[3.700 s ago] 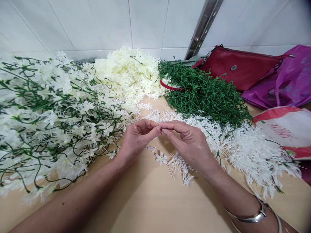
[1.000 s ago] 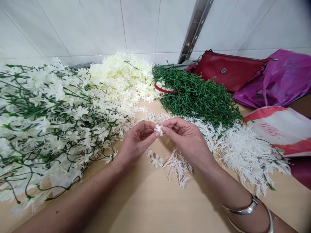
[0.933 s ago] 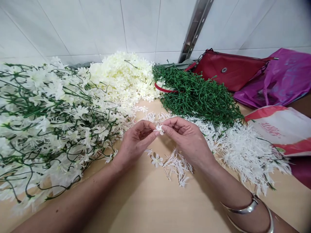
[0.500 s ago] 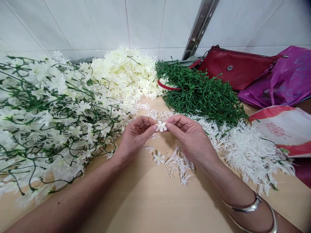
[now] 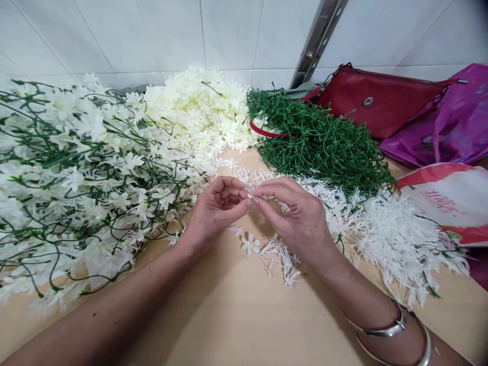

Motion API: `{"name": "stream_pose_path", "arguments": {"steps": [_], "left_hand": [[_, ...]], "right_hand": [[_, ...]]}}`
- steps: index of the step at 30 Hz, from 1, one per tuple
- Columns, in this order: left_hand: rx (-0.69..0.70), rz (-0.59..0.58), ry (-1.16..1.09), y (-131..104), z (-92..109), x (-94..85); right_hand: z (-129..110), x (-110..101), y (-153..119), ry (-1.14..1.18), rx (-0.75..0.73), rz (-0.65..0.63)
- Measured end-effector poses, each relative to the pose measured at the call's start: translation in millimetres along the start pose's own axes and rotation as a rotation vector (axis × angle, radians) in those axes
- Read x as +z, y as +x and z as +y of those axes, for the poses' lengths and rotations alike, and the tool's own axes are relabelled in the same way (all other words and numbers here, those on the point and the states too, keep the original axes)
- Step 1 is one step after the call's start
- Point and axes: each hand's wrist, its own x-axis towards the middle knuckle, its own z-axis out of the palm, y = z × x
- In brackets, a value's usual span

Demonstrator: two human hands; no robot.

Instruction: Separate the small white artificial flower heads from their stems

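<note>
Your left hand [image 5: 215, 211] and right hand [image 5: 301, 216] pinch a white piece [image 5: 249, 195]; stemmed flowers [image 5: 72, 179] lie heaped, while loose blossoms [image 5: 196, 109] and green stems [image 5: 320, 145] remain.

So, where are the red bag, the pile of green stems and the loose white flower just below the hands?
Red bag [image 5: 385, 105]: head view, on its front side.
Pile of green stems [image 5: 322, 143]: head view, mid-heap.
Loose white flower [image 5: 250, 244]: head view, at its centre.

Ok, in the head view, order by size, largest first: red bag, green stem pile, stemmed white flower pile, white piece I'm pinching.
Stemmed white flower pile
Green stem pile
Red bag
White piece, as far as visible
</note>
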Motion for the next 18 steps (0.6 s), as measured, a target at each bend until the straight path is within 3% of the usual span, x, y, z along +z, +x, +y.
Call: {"name": "stream_pose_path", "arguments": {"steps": [11,14,18], "left_hand": [[0.016,-0.006,0.064,1.3,-4.0,-1.7],[0.007,-0.002,0.057,1.3,-3.7,-1.8],[-0.022,-0.024,0.029,1.4,-0.5,-1.9]], "right_hand": [[4.6,3.0,0.6,0.323,0.432,-0.038],[5.3,4.2,-0.3,0.319,0.410,-0.025],[4.8,4.6,-2.3,0.177,0.229,0.024]]}}
